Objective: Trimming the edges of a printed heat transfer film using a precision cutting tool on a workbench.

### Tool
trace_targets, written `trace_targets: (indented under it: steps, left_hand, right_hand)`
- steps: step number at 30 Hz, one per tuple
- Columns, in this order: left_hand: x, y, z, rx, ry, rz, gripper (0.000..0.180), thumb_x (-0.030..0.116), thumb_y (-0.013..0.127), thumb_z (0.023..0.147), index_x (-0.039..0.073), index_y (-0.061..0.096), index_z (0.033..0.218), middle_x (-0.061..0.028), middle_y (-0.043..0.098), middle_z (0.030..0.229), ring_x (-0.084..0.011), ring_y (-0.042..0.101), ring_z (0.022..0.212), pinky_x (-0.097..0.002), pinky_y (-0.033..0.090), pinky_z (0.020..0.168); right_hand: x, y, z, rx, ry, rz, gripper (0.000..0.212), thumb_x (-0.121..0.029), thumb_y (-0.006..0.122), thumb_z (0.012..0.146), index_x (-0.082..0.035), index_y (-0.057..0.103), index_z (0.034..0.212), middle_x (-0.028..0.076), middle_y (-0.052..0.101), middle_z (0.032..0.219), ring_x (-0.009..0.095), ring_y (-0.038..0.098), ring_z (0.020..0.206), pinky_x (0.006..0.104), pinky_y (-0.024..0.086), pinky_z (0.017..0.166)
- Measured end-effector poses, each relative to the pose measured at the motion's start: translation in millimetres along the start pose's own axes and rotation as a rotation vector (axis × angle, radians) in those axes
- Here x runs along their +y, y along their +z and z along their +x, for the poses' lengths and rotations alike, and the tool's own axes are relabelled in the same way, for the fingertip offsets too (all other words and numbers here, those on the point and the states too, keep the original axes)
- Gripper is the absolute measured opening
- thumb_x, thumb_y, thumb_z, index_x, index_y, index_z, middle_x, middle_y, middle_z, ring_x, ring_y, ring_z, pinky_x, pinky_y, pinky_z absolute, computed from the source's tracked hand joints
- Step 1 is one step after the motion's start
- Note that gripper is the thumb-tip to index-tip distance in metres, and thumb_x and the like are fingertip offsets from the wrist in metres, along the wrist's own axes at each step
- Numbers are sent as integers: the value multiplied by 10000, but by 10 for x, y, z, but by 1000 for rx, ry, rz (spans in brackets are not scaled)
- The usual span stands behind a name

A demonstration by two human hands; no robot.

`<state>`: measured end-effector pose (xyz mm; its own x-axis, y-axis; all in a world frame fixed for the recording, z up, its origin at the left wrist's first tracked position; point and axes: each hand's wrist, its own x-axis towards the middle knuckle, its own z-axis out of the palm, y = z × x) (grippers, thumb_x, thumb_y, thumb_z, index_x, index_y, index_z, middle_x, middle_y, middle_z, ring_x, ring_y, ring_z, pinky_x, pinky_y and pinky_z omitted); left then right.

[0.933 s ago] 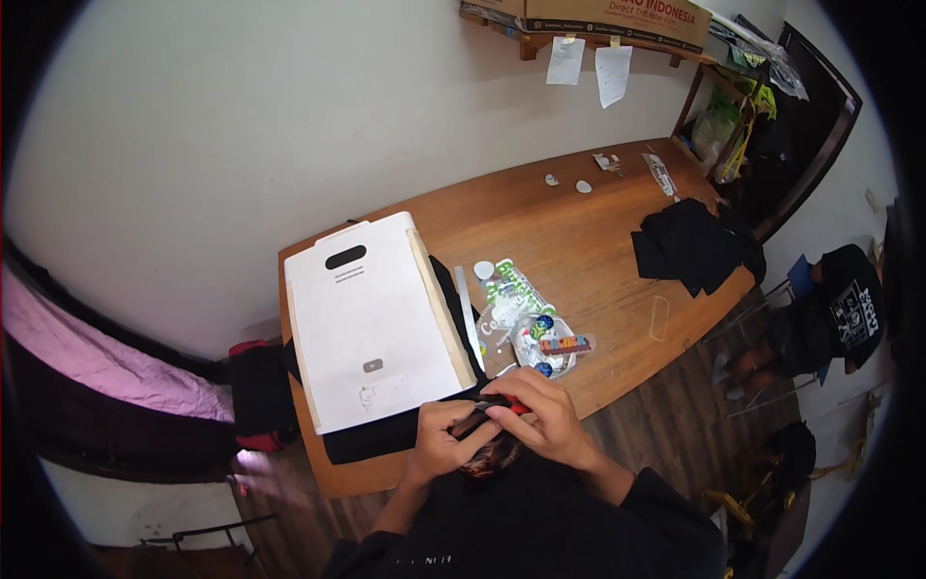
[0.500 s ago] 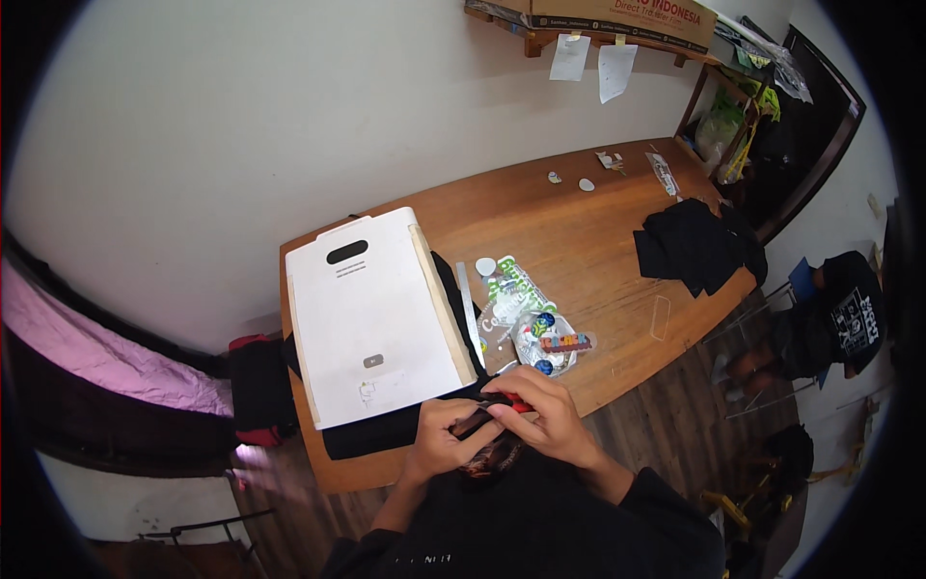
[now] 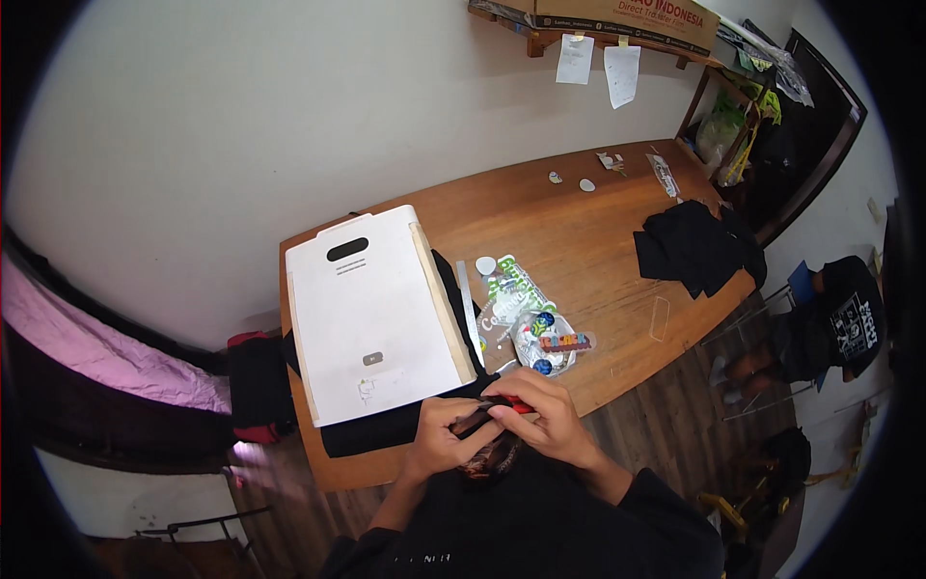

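Observation:
Close to my body, just off the table's near edge, my two hands meet. My left hand (image 3: 439, 439) is closed, its thumb and fingers pinching a dark flat piece (image 3: 471, 422). In my right hand (image 3: 550, 425) is a small red-and-black tool (image 3: 520, 403), its kind partly hidden by the fingers. The tool lies against the dark piece, between both thumbs. Below the hands a dark, reddish-brown patterned round shape (image 3: 490, 458) shows; I cannot make out what it is.
A white panel (image 3: 376, 299) with an oval slot lies over black cloth on the wooden table (image 3: 579, 251). Right of it are printed transfer stickers (image 3: 511, 299) and a metal ruler (image 3: 467, 299). Folded black garments (image 3: 690, 246) rest farther right. Another person (image 3: 839, 318) sits beyond the table.
My hands stay together on the same items and show almost no movement. The view has shifted very slightly.

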<state>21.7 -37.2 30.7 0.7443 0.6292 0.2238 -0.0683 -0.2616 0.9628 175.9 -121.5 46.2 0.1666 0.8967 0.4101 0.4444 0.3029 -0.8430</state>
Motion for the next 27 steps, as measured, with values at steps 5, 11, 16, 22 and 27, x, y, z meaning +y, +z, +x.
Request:
trace_targets:
  steps: [5,11,16,22,27]
  left_hand:
    - [-40,-6,-2,-8,8,-10,134,63,714,759,-33,628,722,-53,513,539,-88,408,470,-234,328,450]
    - [-65,-12,-32,-25,27,6,111,66,718,758,-25,654,761,-42,500,526,-73,401,464,-231,310,443]
    - [-50,2,-32,-22,-26,-15,109,78,721,760,-11,683,810,-34,501,523,-65,401,461,-226,302,441]
    - [-54,-1,-17,-47,-25,-6,119,85,724,751,-5,692,821,-32,503,517,-68,406,451,-227,297,436]
    - [-98,9,5,-77,67,30,127,69,731,725,-14,687,811,-45,499,514,-92,426,435,-238,303,427]
  right_hand:
    - [-7,16,-6,8,17,32,176,-81,679,804,13,623,942,124,619,856,246,604,734,306,473,642]
    - [4,28,-17,39,11,51,152,-56,673,801,24,630,923,134,619,836,249,600,718,304,470,639]
    - [9,-5,-16,60,19,67,156,-55,676,795,29,627,918,132,618,835,238,600,716,300,466,635]
    - [62,-110,-13,-54,85,104,167,-54,649,811,37,630,950,119,620,871,206,592,786,292,465,704]
    - [10,-133,-12,-125,91,161,169,-42,653,806,35,632,954,116,626,877,210,587,780,294,461,698]
